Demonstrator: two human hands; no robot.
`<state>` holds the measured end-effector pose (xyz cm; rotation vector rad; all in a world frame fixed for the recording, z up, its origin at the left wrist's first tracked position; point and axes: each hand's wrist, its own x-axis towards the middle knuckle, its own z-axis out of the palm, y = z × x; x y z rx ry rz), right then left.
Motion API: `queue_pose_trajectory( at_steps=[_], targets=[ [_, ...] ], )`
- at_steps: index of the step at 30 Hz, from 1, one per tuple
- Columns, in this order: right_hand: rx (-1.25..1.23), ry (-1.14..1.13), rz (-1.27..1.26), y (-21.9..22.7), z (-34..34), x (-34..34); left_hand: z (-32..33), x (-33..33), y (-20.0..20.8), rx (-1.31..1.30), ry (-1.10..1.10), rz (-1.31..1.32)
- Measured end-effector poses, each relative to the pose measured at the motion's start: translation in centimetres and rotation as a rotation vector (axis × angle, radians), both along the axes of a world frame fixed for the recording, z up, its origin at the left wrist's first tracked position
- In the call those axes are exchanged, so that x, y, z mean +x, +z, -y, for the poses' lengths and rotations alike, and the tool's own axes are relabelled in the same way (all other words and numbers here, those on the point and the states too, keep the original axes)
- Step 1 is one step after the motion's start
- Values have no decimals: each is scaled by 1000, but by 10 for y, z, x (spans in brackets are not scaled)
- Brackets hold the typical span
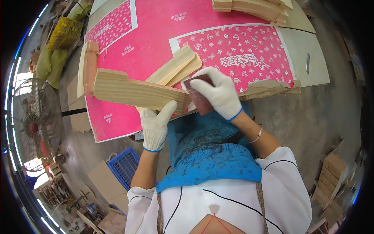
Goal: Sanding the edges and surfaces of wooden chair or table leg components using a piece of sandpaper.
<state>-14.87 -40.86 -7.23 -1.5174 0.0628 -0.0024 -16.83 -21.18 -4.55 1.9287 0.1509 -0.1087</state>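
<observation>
My left hand (pixel 155 126), in a white knit glove, is closed on the lower edge of a pale notched wooden board (pixel 138 91), its thumb on the board's face. The board lies tilted across the table's near edge. At its right end, my gloved right hand (pixel 221 91) grips a reddish-brown sheet of sandpaper (pixel 201 95), thumb on top. The sheet is beside the board's end; whether the two touch I cannot tell. Beneath and behind the board, more light wooden pieces (pixel 175 67) lie crosswise on the pink covering.
Pink printed sheets (pixel 152 31) cover the table. Shaped boards are stacked at the far right (pixel 253 11), and other wooden pieces (pixel 89 68) stand at the left edge. A large fan (pixel 33 124) is on the left, a blue plastic crate (pixel 124 165) on the floor.
</observation>
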Motion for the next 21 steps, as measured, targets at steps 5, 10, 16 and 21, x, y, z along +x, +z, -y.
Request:
queue_pose_trajectory(
  at_steps=[5,10,16,21],
  targets=[
    [-415,-225,161,-8,-8,15,17,-9,14,-173,132,-28],
    [-321,-306,240,5,5,20,13,-3,9,-262,171,42],
    [-430,-156,270,0,-15,4,15,-8,14,-315,189,7],
    [-150,-236,162,5,5,23,7,-6,15,-297,190,45]
  ],
)
